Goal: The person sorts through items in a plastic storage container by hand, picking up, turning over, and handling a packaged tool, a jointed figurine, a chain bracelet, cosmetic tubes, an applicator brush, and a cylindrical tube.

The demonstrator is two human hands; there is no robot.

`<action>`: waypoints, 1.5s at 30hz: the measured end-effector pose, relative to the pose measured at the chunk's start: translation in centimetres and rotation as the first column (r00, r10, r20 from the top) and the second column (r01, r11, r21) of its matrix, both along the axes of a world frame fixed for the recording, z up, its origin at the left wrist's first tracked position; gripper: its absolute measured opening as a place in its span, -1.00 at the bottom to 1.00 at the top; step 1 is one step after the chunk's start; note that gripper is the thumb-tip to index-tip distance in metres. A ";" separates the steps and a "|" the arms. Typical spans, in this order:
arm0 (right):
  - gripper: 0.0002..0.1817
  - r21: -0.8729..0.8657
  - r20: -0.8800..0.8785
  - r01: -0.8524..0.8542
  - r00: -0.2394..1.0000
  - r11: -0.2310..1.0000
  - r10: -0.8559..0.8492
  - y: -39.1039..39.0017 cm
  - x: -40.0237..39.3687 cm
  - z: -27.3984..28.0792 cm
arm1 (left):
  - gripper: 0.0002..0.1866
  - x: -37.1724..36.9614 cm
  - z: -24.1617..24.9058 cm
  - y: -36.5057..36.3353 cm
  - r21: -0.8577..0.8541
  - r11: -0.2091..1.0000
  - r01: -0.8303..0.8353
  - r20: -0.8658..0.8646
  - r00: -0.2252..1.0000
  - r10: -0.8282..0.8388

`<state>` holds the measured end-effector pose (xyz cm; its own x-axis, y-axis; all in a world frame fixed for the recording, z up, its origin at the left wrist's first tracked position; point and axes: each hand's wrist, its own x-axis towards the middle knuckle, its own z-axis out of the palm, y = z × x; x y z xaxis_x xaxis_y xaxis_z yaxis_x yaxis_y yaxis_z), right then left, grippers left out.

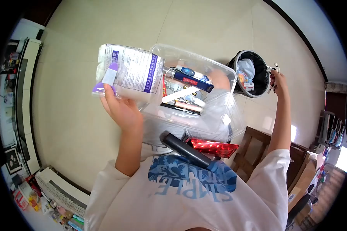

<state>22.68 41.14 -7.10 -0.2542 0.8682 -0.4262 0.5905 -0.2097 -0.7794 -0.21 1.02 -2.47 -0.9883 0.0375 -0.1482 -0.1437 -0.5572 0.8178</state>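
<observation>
- Left hand pinches a packet beside the box
- Right hand grips a small unclear thing by the bin
- Seemingly sorting; next calls for steady hold

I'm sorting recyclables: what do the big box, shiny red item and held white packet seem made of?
Box: clear, glossy plastic, apparently; grey clothing shows through. Red item: perhaps metallised film, given its bright gleam. White packet: probably satiny plastic film, creased and printed, though paper's possible.

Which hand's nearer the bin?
Right. The right hand is just beside the bin, at its rim; the left hand is across the clear box from it, holding the packet.
</observation>
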 end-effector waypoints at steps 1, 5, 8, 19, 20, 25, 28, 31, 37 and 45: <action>-0.79 0.002 -0.001 -0.006 1.000 1.000 0.006 1.0 0.2 -0.6 | -0.64 0.0 -0.1 -0.1 -0.008 1.000 0.007 -0.003 1.000 -0.007; -0.41 0.211 0.366 -0.025 0.929 0.977 -0.055 2.3 -0.4 -3.3 | -0.65 -0.1 -0.3 -0.2 -0.045 0.998 -0.039 0.027 0.999 0.040; -0.49 0.391 -0.019 -0.085 0.995 0.916 0.101 2.9 -1.9 -3.9 | -0.65 0.0 -0.3 -0.2 -0.022 0.999 -0.037 -0.001 0.999 0.037; -0.89 0.569 0.306 -0.810 0.371 0.144 0.877 -24.9 -14.6 6.3 | -0.65 -0.2 -0.3 0.6 -0.017 1.000 -0.026 -0.063 0.998 0.025; -0.87 0.455 0.408 -0.886 0.296 0.089 0.864 -25.2 -15.2 4.4 | -0.65 -0.3 -0.3 0.5 -0.019 0.999 -0.030 -0.066 0.997 0.028; -0.84 0.248 0.521 -0.969 0.134 0.001 0.843 -25.0 -16.3 4.0 | -0.64 0.1 0.1 0.4 -0.009 0.999 -0.037 -0.080 0.996 0.036; -0.83 0.045 0.520 -0.999 0.044 0.024 0.853 -25.2 -17.3 3.6 | -0.64 0.6 0.0 0.4 -0.013 1.000 -0.013 -0.059 0.998 0.012; -0.84 0.061 0.590 -0.996 -0.013 -0.060 0.808 -25.8 -18.0 3.2 | -0.64 0.8 0.3 1.0 -0.030 0.999 -0.026 -0.061 0.998 0.024; -0.88 0.168 0.536 -0.982 0.014 -0.091 0.844 -26.1 -17.9 2.1 | -0.64 1.0 0.1 0.6 -0.005 1.000 -0.017 -0.058 0.998 0.017; -0.89 0.055 -0.042 -0.990 0.124 0.126 0.991 -20.7 -16.2 10.3 | -0.64 1.0 -0.4 0.7 -0.007 0.993 -0.116 -0.052 0.992 0.115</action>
<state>6.48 20.42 3.15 -0.9168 -0.1572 -0.3670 0.2345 0.5320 -0.8136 0.78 1.69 -2.87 -0.9922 -0.0784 -0.0969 -0.0367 -0.5590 0.8283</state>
